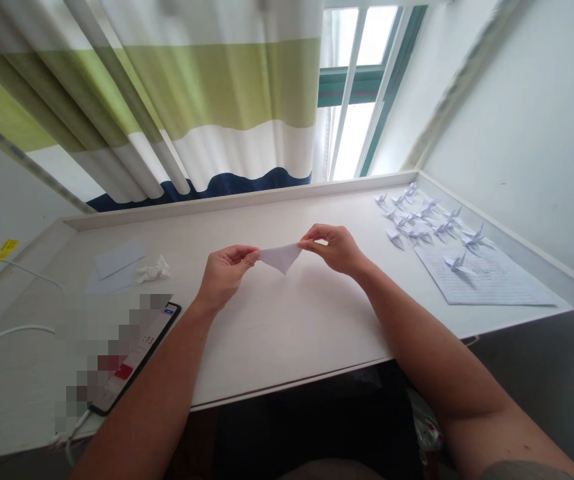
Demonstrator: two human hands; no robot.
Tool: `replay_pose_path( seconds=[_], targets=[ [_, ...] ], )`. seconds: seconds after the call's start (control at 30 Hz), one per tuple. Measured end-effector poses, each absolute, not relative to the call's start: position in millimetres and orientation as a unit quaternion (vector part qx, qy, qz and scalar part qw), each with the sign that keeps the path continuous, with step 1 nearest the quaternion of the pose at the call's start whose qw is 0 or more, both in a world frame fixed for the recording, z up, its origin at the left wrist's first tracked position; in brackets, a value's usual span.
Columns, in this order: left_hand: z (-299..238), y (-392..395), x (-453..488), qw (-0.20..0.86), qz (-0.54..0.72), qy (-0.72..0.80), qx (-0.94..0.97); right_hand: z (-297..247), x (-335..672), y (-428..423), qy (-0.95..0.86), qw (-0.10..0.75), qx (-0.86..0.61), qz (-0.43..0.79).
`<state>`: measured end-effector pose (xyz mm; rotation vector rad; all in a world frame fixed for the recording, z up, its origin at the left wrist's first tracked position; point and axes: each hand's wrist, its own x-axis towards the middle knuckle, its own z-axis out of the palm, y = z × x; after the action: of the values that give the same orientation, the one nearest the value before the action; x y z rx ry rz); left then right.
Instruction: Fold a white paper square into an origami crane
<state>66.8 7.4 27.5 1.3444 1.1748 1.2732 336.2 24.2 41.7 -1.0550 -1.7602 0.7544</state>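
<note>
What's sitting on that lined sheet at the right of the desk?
A folded paper bird rests on the lined sheet, near its left side. Faint marks show around it, too small to read. Whatever is written under the bird is covered, as is anything beneath the sheet.

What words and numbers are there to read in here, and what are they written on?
":13" on the phone's screen; a pixelated patch covers part of the screen, and its other small writing is too tiny to read.
Lined sheet under a paper crane: faint writing, too blurred to read.
Yellow tag at the left: dark marks, too small to read.
</note>
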Motion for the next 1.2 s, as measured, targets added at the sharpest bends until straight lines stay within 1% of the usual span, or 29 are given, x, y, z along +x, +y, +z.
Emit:
replay_pose_path(
  seconds=[0.3, 0.43, 0.6, 0.9, 1.2],
  targets=[
    [35, 5, 68, 0.45, 0.51, 0.478, 0.556, 42, 340, 25, -0.727, 0.436, -0.431, 0.31],
    [37, 3, 68, 0.444, 0.509, 0.477, 0.563, 40, 338, 26, -0.713, 0.46, -0.435, 0.301],
    [40, 1, 69, 0.472, 0.492, 0.475, 0.557, 39, 336, 26, -0.683, 0.505, -0.422, 0.317],
    [39, 0, 68, 0.507, 0.451, 0.461, 0.572, 33, 341, 29, -0.661, 0.522, -0.396, 0.367],
    [39, -2, 65, 0.471, 0.489, 0.467, 0.567, 36, 342, 31, -0.659, 0.534, -0.394, 0.355]
  ],
)
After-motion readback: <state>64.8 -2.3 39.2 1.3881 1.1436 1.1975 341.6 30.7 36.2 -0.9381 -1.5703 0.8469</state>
